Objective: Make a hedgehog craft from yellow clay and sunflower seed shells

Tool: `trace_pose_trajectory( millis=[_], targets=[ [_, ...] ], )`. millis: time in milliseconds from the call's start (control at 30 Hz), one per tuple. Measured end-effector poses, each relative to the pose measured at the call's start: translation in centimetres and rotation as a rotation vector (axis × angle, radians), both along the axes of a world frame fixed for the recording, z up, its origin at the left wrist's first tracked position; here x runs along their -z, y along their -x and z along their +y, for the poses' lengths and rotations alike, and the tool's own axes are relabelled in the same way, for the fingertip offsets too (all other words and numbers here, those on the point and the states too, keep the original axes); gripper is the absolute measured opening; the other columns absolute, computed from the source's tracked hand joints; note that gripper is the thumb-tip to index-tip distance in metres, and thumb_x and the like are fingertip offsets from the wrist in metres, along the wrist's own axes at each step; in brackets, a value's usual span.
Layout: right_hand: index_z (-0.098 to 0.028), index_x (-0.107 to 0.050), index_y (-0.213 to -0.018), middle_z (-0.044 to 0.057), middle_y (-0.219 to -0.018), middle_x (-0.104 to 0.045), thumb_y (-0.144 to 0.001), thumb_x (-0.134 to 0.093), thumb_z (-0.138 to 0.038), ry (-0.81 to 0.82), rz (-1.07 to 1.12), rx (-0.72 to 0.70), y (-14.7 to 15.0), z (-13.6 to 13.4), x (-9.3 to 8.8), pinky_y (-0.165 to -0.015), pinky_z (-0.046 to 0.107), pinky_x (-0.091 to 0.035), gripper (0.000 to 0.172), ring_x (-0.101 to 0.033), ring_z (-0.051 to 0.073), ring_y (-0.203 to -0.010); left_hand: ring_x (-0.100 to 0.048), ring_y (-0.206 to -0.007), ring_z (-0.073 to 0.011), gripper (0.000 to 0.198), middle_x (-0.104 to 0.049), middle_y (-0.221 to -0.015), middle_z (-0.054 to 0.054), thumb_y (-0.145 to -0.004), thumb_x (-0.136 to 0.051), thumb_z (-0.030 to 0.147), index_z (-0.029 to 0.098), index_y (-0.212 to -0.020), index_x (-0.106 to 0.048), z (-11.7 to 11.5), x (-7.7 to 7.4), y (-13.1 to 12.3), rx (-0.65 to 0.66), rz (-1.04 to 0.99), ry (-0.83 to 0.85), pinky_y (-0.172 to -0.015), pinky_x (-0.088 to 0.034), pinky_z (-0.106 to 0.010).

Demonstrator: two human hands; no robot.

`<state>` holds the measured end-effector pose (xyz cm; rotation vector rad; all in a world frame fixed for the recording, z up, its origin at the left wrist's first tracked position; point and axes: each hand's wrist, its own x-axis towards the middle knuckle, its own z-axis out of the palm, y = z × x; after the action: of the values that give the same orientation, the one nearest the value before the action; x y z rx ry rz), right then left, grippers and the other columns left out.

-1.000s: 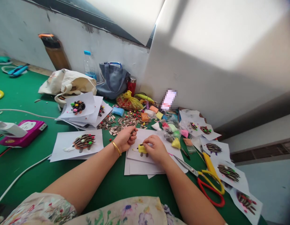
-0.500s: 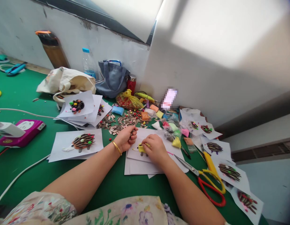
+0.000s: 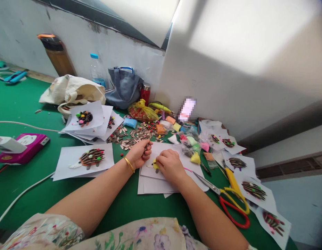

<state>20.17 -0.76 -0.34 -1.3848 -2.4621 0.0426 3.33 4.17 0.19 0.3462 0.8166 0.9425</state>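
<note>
Over the yellow figure (image 3: 155, 165), right hand (image 3: 170, 166) farther across than before.

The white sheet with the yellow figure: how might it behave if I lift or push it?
The white sheet is probably light and floppy, since it looks like thin paper. Pushed, it may slide over the sheets beneath, which lie unevenly stacked. The yellow figure might dent, as it looks like soft clay.

The right grip (image 3: 171, 165) now covers more of the yellow figure (image 3: 155, 166) than a second ago.
</note>
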Motion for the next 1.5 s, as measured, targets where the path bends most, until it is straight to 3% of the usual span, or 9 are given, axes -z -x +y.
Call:
trace_pose_trajectory(
  millis=[233, 533, 733, 933, 1233, 1367, 1500],
  targets=[
    [-0.023, -0.069, -0.085, 0.004, -0.09, -0.063, -0.09, -0.06, -0.021, -0.043, -0.056, -0.011, 0.0, -0.3, -0.3, -0.081, 0.036, -0.03, 0.01, -0.049, 0.021, -0.091, -0.028, -0.034, -0.0015, 0.021, -0.035, -0.056, 0.007, -0.093, -0.047, 0.029, 0.016, -0.077, -0.05, 0.0, 0.1, 0.0, 0.005, -0.028, 0.006, -0.03, -0.013, -0.011],
    [-0.021, -0.068, -0.106, 0.006, -0.095, -0.064, -0.093, -0.052, -0.021, -0.078, 0.305, 0.043, -1.3, 0.5, -1.0, -0.082, 0.036, -0.038, 0.021, -0.053, 0.022, -0.092, -0.03, -0.036, -0.002, 0.032, -0.036, -0.057, 0.006, -0.096, -0.045, 0.042, 0.015, -0.081, -0.053, -0.6, -0.3, 0.0, 0.095, -0.079, 0.014, -0.031, -0.015, -0.011],
    [-0.023, -0.068, -0.109, 0.006, -0.094, -0.064, -0.093, -0.051, -0.022, -0.06, 0.359, 0.01, 0.0, 1.1, -2.4, -0.082, 0.035, -0.041, 0.023, -0.055, 0.022, -0.091, -0.031, -0.036, -0.0027, 0.043, -0.039, -0.057, 0.005, -0.094, -0.042, 0.054, 0.016, -0.079, -0.054, -0.8, -0.2, -0.2, 0.178, -0.061, -0.05, -0.031, -0.014, -0.011],
    [-0.023, -0.072, -0.093, 0.005, -0.088, -0.063, -0.091, -0.056, -0.024, -0.063, 0.314, -0.037, 1.1, 1.8, -3.6, -0.081, 0.035, -0.04, 0.016, -0.054, 0.02, -0.086, -0.032, -0.034, -0.0027, 0.046, -0.041, -0.053, 0.005, -0.091, -0.043, 0.06, 0.018, -0.075, -0.051, -0.9, -0.4, -0.3, 0.192, -0.07, -0.048, -0.031, -0.012, -0.01],
    [-0.025, -0.072, -0.093, 0.005, -0.088, -0.061, -0.083, -0.066, -0.027, -0.015, 0.136, 0.042, 3.3, 2.5, -4.6, -0.079, 0.036, -0.037, 0.012, -0.05, 0.022, -0.088, -0.032, -0.03, -0.0037, 0.059, -0.037, -0.044, 0.007, -0.081, -0.046, 0.074, 0.018, -0.065, -0.044, -1.2, -0.8, -0.8, 0.119, 0.049, -0.007, -0.03, -0.014, -0.011],
    [-0.025, -0.071, -0.087, 0.004, -0.089, -0.062, -0.082, -0.064, -0.023, 0.011, 0.115, 0.024, 3.9, 2.7, -4.9, -0.079, 0.035, -0.037, 0.009, -0.05, 0.022, -0.089, -0.033, -0.03, -0.004, 0.057, -0.037, -0.044, 0.007, -0.079, -0.051, 0.073, 0.019, -0.063, -0.041, -1.2, -0.8, -0.8, 0.116, 0.057, -0.019, -0.03, -0.014, -0.011],
    [-0.022, -0.067, -0.083, 0.003, -0.086, -0.062, -0.084, -0.058, -0.019, -0.019, 0.251, 0.011, 3.6, 2.4, -4.9, -0.079, 0.033, -0.038, 0.009, -0.051, 0.021, -0.088, -0.033, -0.033, -0.003, 0.049, -0.039, -0.047, 0.007, -0.079, -0.061, 0.062, 0.018, -0.066, -0.044, -1.2, -0.6, -0.5, 0.158, -0.007, -0.067, -0.031, -0.015, -0.011]
  ],
)
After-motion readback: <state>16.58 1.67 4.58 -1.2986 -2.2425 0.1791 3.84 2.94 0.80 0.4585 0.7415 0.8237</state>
